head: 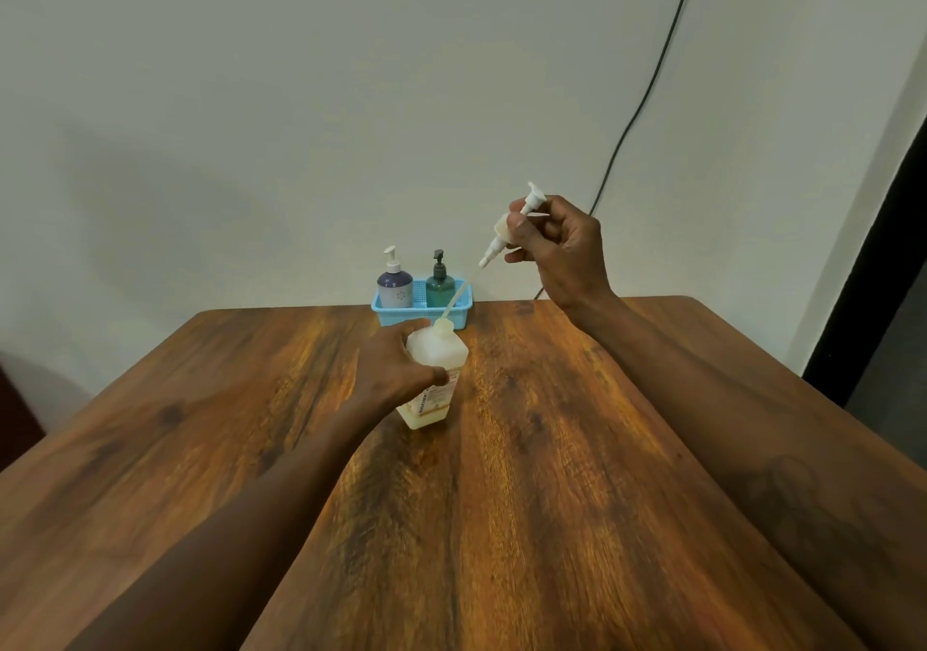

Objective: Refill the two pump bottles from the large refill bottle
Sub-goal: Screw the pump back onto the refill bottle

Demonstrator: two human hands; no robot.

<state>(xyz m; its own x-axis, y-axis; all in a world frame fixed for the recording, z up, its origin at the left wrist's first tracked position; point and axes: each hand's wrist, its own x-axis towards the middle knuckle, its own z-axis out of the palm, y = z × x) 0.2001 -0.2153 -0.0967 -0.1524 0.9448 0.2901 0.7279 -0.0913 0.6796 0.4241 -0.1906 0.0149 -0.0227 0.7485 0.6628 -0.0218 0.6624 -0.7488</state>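
Pump lifted off the refill bottle point(444, 349), both hands busy.
The left hand point(396, 367) grips the refill bottle from its left side, fingers curled round its shoulder and thumb across the label, and the bottle stands on the table point(552, 450) near the middle, leaning a little. The right hand point(567, 249) is raised above and to the right of it, pinching the white pump point(494, 247) by its collar between thumb and fingers, the pump tilted with its head up. A thin clear tube point(459, 294) curves down from the pump to the bottle's open neck; whether its end is inside cannot be told. At the table's far edge a blue basket point(401, 317) holds the purple bottle point(395, 289) on the left and the green bottle point(440, 290) on the right, both upright with pumps on. A dark cable point(647, 94) runs down the wall behind.
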